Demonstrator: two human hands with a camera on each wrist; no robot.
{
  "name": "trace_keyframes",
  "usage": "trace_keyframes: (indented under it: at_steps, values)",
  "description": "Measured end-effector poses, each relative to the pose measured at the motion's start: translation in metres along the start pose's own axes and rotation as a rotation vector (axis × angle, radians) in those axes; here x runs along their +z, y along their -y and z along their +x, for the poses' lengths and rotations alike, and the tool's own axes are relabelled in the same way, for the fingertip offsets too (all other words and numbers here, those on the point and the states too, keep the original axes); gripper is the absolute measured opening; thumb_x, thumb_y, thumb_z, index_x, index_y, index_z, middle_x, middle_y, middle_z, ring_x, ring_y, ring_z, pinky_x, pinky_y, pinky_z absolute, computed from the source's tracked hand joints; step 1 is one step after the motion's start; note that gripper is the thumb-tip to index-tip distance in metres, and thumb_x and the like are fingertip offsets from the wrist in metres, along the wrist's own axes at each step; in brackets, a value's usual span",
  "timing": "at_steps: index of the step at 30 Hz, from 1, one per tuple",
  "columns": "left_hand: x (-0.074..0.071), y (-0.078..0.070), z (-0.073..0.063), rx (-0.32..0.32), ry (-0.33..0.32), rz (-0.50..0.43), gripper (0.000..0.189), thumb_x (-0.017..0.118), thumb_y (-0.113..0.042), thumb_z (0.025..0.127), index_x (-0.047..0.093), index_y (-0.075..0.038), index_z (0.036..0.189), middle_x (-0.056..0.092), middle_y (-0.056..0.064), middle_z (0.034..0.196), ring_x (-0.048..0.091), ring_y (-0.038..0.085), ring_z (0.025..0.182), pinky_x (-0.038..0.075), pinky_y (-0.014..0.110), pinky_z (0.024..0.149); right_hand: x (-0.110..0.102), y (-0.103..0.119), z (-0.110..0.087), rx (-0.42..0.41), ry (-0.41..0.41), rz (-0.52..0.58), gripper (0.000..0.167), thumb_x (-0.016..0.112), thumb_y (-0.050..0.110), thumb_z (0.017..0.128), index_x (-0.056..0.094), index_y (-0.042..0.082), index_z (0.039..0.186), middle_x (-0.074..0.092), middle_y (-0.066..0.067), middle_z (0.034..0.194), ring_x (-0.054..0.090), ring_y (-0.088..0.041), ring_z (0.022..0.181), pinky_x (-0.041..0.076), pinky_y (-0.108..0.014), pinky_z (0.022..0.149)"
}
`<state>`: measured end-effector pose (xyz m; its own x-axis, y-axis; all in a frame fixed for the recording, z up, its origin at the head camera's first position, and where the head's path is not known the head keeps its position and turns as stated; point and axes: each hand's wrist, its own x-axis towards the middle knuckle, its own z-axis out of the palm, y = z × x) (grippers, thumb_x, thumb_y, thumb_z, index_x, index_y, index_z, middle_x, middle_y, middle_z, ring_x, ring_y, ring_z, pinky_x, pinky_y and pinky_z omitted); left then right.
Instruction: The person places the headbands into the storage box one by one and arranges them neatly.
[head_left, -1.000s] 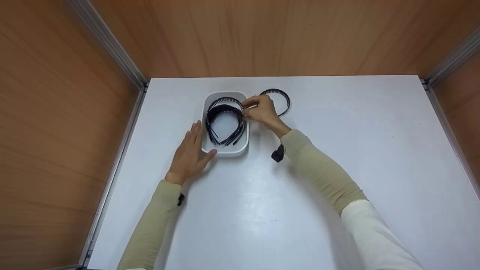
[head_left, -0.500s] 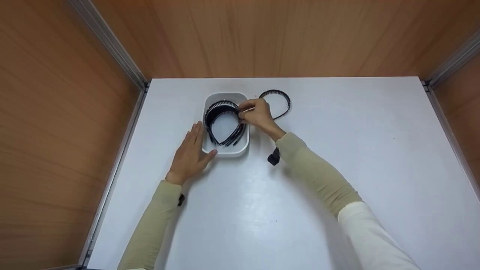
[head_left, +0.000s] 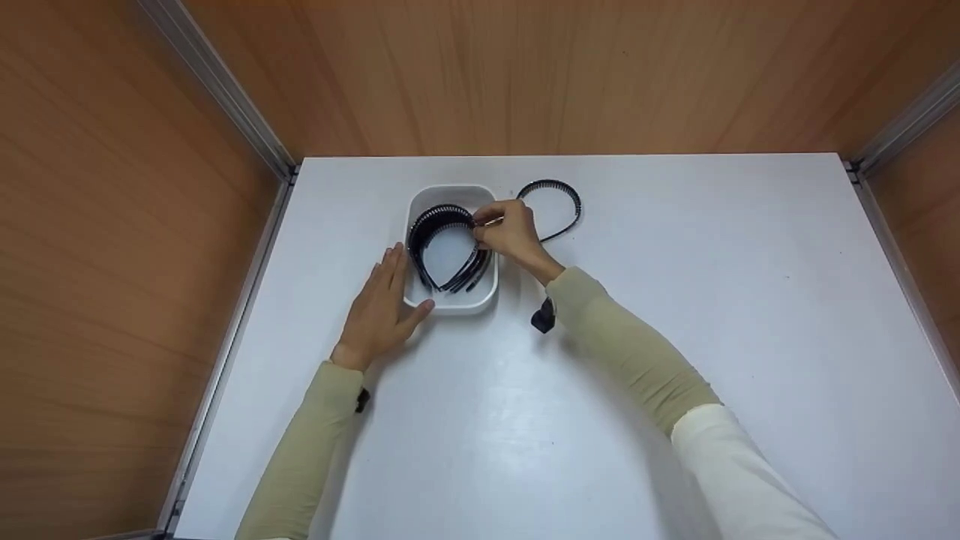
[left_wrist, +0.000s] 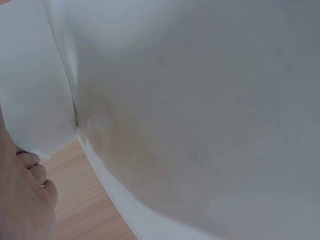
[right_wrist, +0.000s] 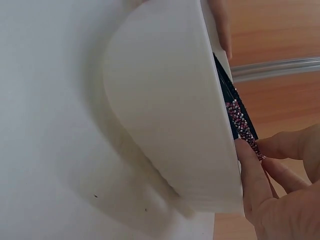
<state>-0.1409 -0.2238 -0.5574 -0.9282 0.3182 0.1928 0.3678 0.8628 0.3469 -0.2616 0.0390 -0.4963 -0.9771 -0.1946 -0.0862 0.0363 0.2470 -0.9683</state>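
A white plastic tub [head_left: 451, 308] holds several dark toothed headbands [head_left: 422, 234], nested together with their ends toward me. My right hand [head_left: 514, 229] is at the tub's right rim and pinches a headband between thumb and fingers. The right wrist view shows this headband [right_wrist: 243, 125] covered in small red, white and dark beads, lying just inside the tub's edge. My left hand [head_left: 373, 309] lies with straight fingers along the tub's left side, its thumb near the front corner. Only part of that hand [left_wrist: 25, 200] appears in the left wrist view.
Another dark toothed headband [head_left: 576, 204] lies on the white table [head_left: 675, 247] right of the tub, partly behind my right hand. Wooden panels [head_left: 480, 75] stand at the back and sides, with metal strips [head_left: 225, 90] at the corners.
My right hand has moved slightly left and toward me, lowering the headband it holds onto the others in the tub. My left hand has stayed in place.
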Motion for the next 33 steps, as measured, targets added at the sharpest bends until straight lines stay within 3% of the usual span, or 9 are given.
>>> trace_keyframes:
  at_steps: [11, 19, 25, 33]
  values:
    - [-0.0004, -0.0014, -0.0010, -0.007, -0.004, -0.001, 0.097, 0.056, -0.058, 0.106, 0.014, 0.001, 0.170, 0.014, 0.018, 0.179, 0.013, 0.033, 0.167, 0.016, 0.049, 0.137, 0.0039, 0.0036, -0.0034, -0.036, -0.011, -0.092, 0.023, 0.078, -0.004, 0.088, 0.079, -0.008, 0.110, 0.078, -0.021, 0.106, 0.077, -0.024, 0.087, 0.067, -0.025, 0.069]
    - [-0.0024, -0.0042, 0.0001, -0.015, 0.013, -0.004, 0.096, 0.055, -0.059, 0.107, 0.013, 0.001, 0.170, 0.012, 0.018, 0.179, 0.011, 0.032, 0.167, 0.013, 0.047, 0.137, 0.0046, 0.0026, -0.0003, -0.125, -0.040, -0.292, 0.022, 0.073, -0.002, 0.086, 0.081, -0.004, 0.106, 0.081, -0.017, 0.103, 0.077, -0.025, 0.093, 0.064, -0.028, 0.081]
    - [-0.0016, -0.0043, 0.0012, -0.017, 0.021, 0.009, 0.097, 0.055, -0.060, 0.106, 0.013, 0.001, 0.170, 0.011, 0.017, 0.180, 0.011, 0.032, 0.167, 0.013, 0.047, 0.137, 0.0038, 0.0045, -0.0010, -0.157, -0.041, -0.331, 0.020, 0.073, -0.003, 0.087, 0.080, -0.007, 0.105, 0.081, -0.019, 0.102, 0.077, -0.027, 0.092, 0.065, -0.035, 0.084]
    - [-0.0007, -0.0040, 0.0012, -0.011, 0.011, 0.002, 0.097, 0.057, -0.057, 0.106, 0.013, 0.002, 0.170, 0.013, 0.018, 0.179, 0.012, 0.033, 0.167, 0.013, 0.047, 0.137, 0.0017, 0.0048, 0.0001, -0.157, -0.061, -0.381, 0.020, 0.072, -0.005, 0.087, 0.080, -0.006, 0.105, 0.081, -0.019, 0.103, 0.078, -0.026, 0.090, 0.065, -0.033, 0.083]
